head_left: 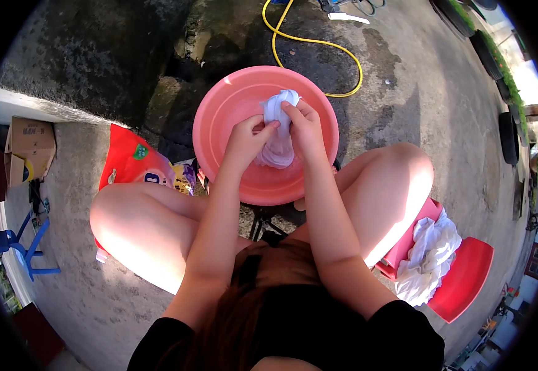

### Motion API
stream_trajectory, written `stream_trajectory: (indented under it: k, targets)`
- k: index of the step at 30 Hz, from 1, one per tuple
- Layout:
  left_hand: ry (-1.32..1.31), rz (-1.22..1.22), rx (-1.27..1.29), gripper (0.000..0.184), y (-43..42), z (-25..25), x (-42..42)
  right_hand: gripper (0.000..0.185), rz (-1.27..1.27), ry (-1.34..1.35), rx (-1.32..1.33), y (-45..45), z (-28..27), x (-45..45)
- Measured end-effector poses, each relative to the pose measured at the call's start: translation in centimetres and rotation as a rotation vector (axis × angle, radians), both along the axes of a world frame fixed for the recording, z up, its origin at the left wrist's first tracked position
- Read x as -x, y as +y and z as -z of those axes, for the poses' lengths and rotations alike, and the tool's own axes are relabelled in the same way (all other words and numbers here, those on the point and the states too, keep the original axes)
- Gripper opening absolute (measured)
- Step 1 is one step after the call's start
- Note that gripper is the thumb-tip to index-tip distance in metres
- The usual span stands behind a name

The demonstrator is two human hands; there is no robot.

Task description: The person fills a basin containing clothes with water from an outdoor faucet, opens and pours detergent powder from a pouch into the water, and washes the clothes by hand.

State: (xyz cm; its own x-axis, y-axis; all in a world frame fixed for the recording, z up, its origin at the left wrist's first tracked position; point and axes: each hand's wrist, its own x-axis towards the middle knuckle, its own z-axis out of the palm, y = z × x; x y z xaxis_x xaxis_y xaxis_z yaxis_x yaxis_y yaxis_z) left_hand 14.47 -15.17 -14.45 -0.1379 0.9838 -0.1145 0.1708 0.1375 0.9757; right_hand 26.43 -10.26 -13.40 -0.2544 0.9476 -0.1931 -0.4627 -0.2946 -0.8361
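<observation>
Over a basin (232, 102), the left hand (248, 137) and right hand (304, 125) pinch a white cloth (276, 151) between them, its long axis running from far rim (266, 70) toward near.

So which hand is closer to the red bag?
Left. The left hand holds the white cloth on the side toward the red bag; the right hand holds its far side.

- Grey concrete ground (461, 148) spreads across the frame, darkly stained at upper centre.
- A pale ledge (46, 104) edges the dark, blotched surface (89, 55) at upper left.
- A blue plastic seat (31, 253) stands at the left, below a cardboard box (33, 145).
- Black tyres (508, 137) line the upper right.
- Bright daylight shows at the right edge.
</observation>
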Motion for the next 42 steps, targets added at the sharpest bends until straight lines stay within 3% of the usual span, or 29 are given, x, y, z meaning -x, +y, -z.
stream_trajectory:
  k: [1, 7, 10, 13, 15, 16, 19, 23, 29, 32, 35, 37, 38, 39, 41, 42]
  targets:
    - [0.050, -0.005, 0.067, 0.024, -0.1, -0.6, 0.1, 0.017, -0.004, -0.036, -0.013, 0.0, 0.0, -0.2]
    - [0.244, -0.128, -0.234, 0.025, 0.1, 0.1, 2.4, 0.022, -0.049, -0.421, -0.135, 1.2, -0.2, -1.9]
    - [0.162, -0.193, -0.175, 0.026, -0.6, -2.9, 2.5, 0.027, -0.002, -0.504, -0.149, 1.7, 0.2, -2.0]
    - [0.160, -0.373, -0.224, 0.028, -0.6, -2.1, 4.6, 0.030, 0.073, -0.594, -0.133, 2.3, 1.0, -2.6]
    - [-0.019, -0.591, -0.288, 0.030, -0.6, -2.9, 5.9, 0.032, 0.133, -0.737, -0.133, 3.1, 1.6, -3.9]
    - [-0.235, -0.614, -0.365, 0.028, -0.8, -3.0, 7.1, 0.035, 0.155, -0.795, -0.091, 3.4, 1.9, -4.5]
    - [-0.378, -0.884, -0.384, 0.024, -1.2, -4.6, 8.7, 0.037, 0.322, -1.010, -0.114, 4.4, 4.2, -5.9]
    - [-0.341, -0.821, -0.412, 0.026, -1.5, -4.1, 8.9, 0.034, 0.131, -1.357, -0.177, 4.2, 5.1, -6.3]
    - [-0.342, -1.217, -0.365, 0.032, -1.3, -5.0, 7.6, 0.032, 0.273, -1.240, -0.140, 4.9, 6.0, -7.0]
    - [-0.422, -1.119, -0.358, 0.033, -1.2, -4.9, 8.1, 0.033, 0.295, -1.317, -0.162, 5.1, 6.7, -7.5]
    - [-0.529, -0.996, -0.347, 0.028, -0.7, -3.9, 8.2, 0.032, 0.385, -1.443, -0.390, 4.3, 7.5, -6.5]
    - [-0.547, -0.842, -0.308, 0.026, -0.7, -2.6, 8.2, 0.032, 0.329, -1.287, -0.329, 4.1, 6.3, -6.3]
    - [-0.626, -0.642, -0.280, 0.024, -0.5, -1.0, 8.6, 0.032, 0.302, -1.210, -0.298, 3.9, 5.0, -5.9]
    - [-0.668, -0.519, -0.224, 0.025, -0.3, -1.1, 7.6, 0.031, 0.139, -0.994, -0.170, 3.5, 4.1, -5.3]
    - [-0.466, -0.300, -0.083, 0.024, -0.3, -1.7, 5.0, 0.030, -0.171, -0.550, 0.071, 2.9, 2.4, -3.6]
    - [-0.393, -0.208, -0.037, 0.024, -0.2, -1.3, 3.8, 0.032, -0.229, -0.518, 0.134, 2.3, 1.3, -2.7]
